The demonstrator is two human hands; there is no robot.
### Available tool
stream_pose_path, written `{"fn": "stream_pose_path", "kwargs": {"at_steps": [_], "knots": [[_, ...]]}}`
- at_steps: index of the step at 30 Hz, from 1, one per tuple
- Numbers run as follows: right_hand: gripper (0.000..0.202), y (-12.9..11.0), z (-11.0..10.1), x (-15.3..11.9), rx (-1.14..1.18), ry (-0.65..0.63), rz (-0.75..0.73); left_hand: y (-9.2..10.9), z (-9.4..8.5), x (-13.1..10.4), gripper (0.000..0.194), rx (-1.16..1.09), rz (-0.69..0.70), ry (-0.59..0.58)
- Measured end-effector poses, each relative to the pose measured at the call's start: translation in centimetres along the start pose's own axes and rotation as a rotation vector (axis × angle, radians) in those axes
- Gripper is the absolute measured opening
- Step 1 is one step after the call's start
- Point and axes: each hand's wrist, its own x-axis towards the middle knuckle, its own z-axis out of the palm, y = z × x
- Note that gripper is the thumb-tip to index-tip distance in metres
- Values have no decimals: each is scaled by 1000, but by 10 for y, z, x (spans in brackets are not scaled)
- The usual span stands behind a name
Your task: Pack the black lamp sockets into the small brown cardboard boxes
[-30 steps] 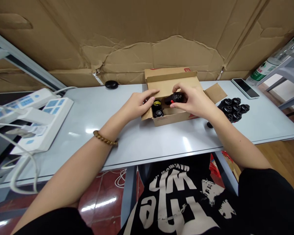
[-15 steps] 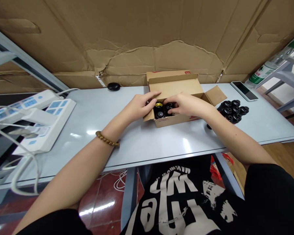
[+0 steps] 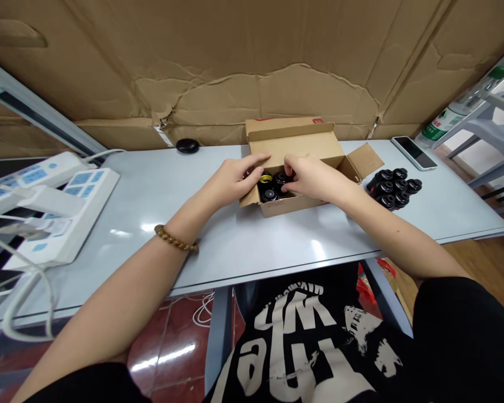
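Observation:
An open cardboard box [image 3: 289, 208] stands on the table with several black cylinders inside its left part. One of them, a cylinder with a yellow ring on top [image 3: 265, 179], sits close to my left thumb. My left hand [image 3: 235, 178] grips the box's left end, thumb over the edge and index finger against the raised lid. Inside the box, my right hand [image 3: 313, 176] has its thumb and fingers closed about the top of a black cylinder [image 3: 281, 178]. Its other fingertips are hidden. Another black cylinder [image 3: 269, 195] lies nearer the front wall.
To the box's right stands a cluster of black cylinders [image 3: 392, 187], with a phone [image 3: 414, 153] and a plastic bottle [image 3: 443, 120] beyond. A round black object [image 3: 187, 146] lies at the back. Power strips [image 3: 71, 210] with cables occupy the left. Cardboard [image 3: 256, 45] rises behind.
My right hand's fingers have curled in more tightly over the black cylinder. The left hand keeps its place on the box. The whole view has shifted slightly.

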Motion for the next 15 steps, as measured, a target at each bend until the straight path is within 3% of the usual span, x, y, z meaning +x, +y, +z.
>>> {"fn": "stream_pose_path", "kwargs": {"at_steps": [6,15], "knots": [[37,4,-1,0,66,-50,24,0,0,0,67,-6,-14,1],[22,13,-7,-6,137,-21,-39,-1,4,1,69,-207,-88,59]]}}
